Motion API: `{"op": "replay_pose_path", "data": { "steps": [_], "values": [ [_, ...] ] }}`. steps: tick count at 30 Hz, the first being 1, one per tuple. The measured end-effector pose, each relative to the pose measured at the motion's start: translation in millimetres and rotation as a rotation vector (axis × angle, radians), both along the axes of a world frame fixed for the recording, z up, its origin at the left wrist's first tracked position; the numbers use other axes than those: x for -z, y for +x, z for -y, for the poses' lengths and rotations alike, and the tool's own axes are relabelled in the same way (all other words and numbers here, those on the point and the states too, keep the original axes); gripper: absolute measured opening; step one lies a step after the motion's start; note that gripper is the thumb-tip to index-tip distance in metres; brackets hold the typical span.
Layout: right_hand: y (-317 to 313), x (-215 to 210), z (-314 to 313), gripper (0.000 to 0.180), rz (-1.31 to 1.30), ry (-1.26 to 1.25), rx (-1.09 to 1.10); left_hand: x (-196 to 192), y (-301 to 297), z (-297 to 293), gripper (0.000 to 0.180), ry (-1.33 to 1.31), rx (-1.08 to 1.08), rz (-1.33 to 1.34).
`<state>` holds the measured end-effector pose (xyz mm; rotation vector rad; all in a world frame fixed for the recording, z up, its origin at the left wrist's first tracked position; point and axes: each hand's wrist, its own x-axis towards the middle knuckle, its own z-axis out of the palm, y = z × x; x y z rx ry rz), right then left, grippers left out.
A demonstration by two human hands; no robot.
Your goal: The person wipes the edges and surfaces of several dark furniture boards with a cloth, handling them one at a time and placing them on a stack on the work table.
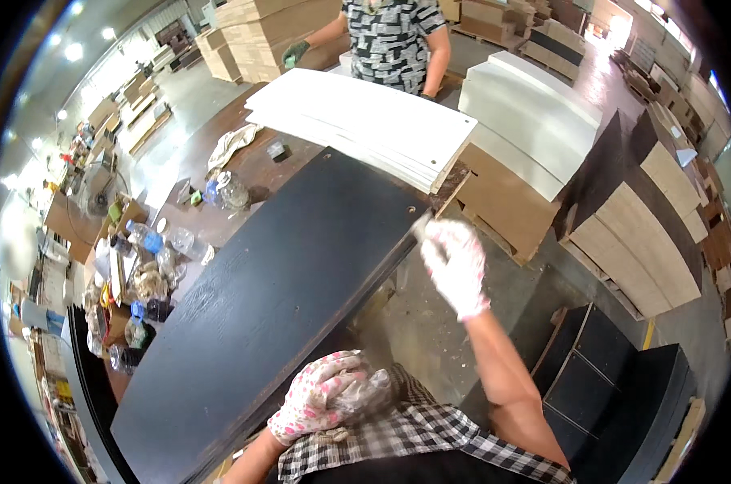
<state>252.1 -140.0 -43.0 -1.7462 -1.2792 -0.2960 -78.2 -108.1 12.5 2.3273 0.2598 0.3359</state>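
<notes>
A long black board [281, 290] with small holes lies across the table in front of me. My left hand [321, 395], in a white glove with pink spots, is closed around a clear plastic bottle [368, 393] near my waist, by the board's near edge. Beside the board's far right corner is my right hand [456, 266], gloved alike, its fingers pinched together. A small pale thing shows at the fingertips, too blurred to name; it seems to meet the board's edge.
White boards [365, 121] are stacked beyond the black one, with a person in a patterned shirt [393, 40] behind them. Plastic bottles [184, 240] and a rag [235, 147] lie left. White panels [526, 121], brown-topped panels [635, 242] and black panels [595, 355] stand right.
</notes>
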Motion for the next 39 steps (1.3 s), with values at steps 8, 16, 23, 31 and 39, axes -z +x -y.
{"op": "replay_pose_path", "data": {
  "steps": [8, 16, 23, 31, 39],
  "values": [
    [-111.8, -6.2, 19.7, 0.018, 0.106, -0.070, -0.421, 34.9, -30.3, 21.8, 0.061, -0.058, -0.127, -0.204],
    [-78.5, 7.3, -4.5, 0.022, 0.057, 0.065, -0.164, 62.3, -69.9, 49.0, 0.059, -0.161, -0.245, -0.269],
    [-241.0, -21.7, 25.6, 0.009, -0.056, -0.439, -0.725, 77.8, -142.3, 72.4, 0.062, -0.255, -0.307, -0.217],
    [-357.0, -14.4, 45.4, 0.017, 0.237, 0.089, -0.389, 92.5, -277.9, 110.6, 0.062, -0.281, -0.388, -0.237],
    [-430.2, -27.0, 52.6, 0.010, -0.117, 0.078, -0.381, 92.7, -389.2, 148.8, 0.058, -0.321, -0.432, -0.173]
  ]
}}
